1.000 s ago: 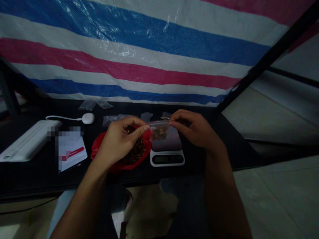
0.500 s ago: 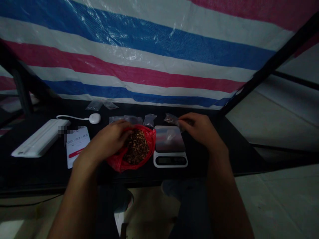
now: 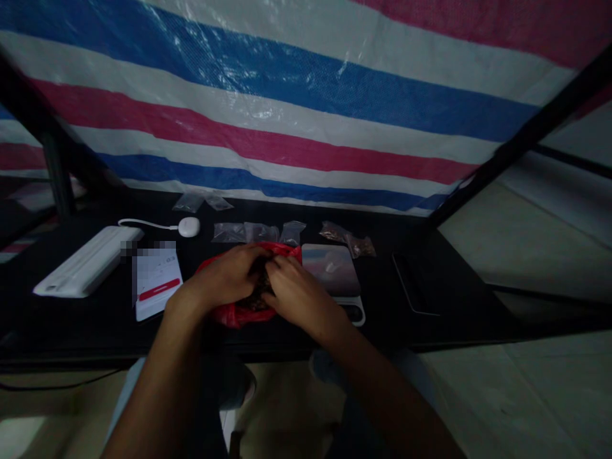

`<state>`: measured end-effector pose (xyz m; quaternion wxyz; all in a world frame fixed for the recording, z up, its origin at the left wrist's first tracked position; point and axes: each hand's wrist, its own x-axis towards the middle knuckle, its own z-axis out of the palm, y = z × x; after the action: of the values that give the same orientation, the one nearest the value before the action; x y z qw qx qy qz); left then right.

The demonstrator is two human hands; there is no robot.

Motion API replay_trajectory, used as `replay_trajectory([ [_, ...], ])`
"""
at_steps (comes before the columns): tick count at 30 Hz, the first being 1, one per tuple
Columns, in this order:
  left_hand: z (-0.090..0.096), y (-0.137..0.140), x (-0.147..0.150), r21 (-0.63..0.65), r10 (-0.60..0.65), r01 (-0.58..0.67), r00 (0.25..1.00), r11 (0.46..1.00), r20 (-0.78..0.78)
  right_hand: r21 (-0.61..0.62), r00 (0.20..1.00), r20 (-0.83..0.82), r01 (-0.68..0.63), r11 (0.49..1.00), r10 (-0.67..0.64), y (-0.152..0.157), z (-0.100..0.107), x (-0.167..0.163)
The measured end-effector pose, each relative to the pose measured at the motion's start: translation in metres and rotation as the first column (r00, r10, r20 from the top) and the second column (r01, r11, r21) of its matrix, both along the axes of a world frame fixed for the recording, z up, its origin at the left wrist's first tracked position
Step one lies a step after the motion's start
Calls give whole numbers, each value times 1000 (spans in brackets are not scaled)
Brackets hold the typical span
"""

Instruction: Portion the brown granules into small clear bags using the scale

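Both hands are at a red plastic bag (image 3: 234, 315) of small brown seeds or grains (image 3: 255, 298). My left hand (image 3: 234, 273) is closed at its left rim, fingers curled over the plastic and their tips partly hidden. My right hand (image 3: 299, 290) reaches into the bag from the right. Its thumb stands apart from the fingers, whose tips are partly hidden among the grains. Right of the bag, partly behind my right forearm, stands a small digital scale (image 3: 332, 264) with a small clear plastic bag (image 3: 331, 262) on its metal plate.
Two small bags of brown grains (image 3: 361, 246) lie behind the scale. Several clear plastic bags (image 3: 261, 232) lie behind the red bag. To the left are a phone (image 3: 155, 299), a white case-like block (image 3: 88, 261) and a white corded puck (image 3: 189, 227). A dark flat device (image 3: 414, 284) lies right.
My right hand has let go of the grain-filled bag behind the scale and moved left into the red bag. My left hand stays at the rim. The view has shifted slightly.
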<state>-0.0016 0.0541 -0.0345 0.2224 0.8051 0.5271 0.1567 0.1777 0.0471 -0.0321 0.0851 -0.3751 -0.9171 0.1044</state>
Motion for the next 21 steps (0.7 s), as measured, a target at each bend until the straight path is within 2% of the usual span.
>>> replay_trajectory([
  [6,2,-4,2,-101,13,-13,1000,995,-4,34,994,95,52,998,-55,1,5,-5],
  [13,-1,1,-3,-152,70,-71,997,986,-14,34,994,92,48,998,-51,1,1,-6],
  [21,3,2,-7,-106,66,-73,996,992,-59,-21,1000,1,22,1000,-22,11,8,1],
])
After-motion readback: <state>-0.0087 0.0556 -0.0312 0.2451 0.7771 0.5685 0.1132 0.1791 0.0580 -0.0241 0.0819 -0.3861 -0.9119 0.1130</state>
